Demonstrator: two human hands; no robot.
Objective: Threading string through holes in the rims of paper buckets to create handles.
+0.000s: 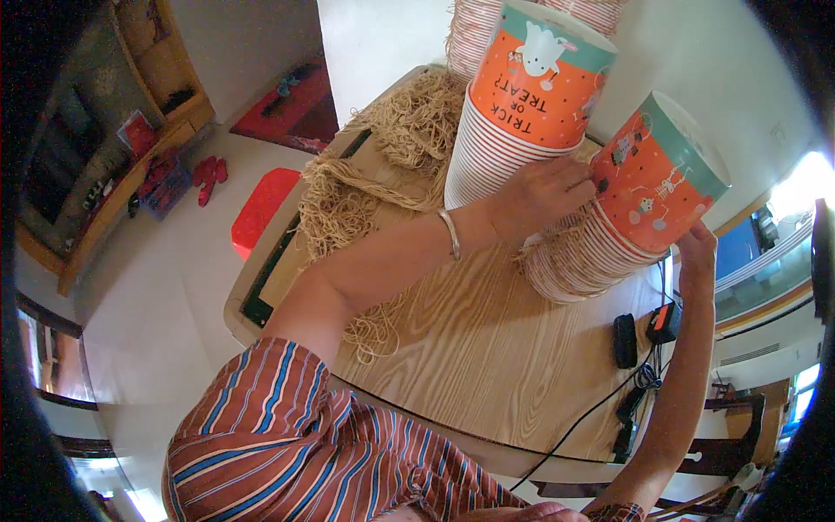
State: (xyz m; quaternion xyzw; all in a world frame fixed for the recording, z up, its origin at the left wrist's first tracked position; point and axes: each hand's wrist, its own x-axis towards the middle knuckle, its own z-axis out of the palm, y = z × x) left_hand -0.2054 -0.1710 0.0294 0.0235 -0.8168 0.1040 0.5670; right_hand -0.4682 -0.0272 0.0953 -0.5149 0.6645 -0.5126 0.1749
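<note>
A stack of nested paper cups (648, 178) stands upside down at the right of the table, its top cup orange with a teal band. Beige twine (565, 261) hangs from the rims lower in this stack. My left hand (544, 198) is at the stack's left side, fingers closed in a pinch against the orange cup. Round the right side reaches my right hand (698, 250), gripping near the lower edge of the orange cup, its fingertips partly hidden. A taller stack of paper cups (522, 113), with matching pattern and many white rims, stands just left of it.
Loose beige twine (417, 122) lies heaped along the table's left side. A black adapter (624, 341) and cables lie on the wood-grain table (452, 357) at the right. More cups (470, 39) stand behind. A red stool (263, 209) is beyond the left edge.
</note>
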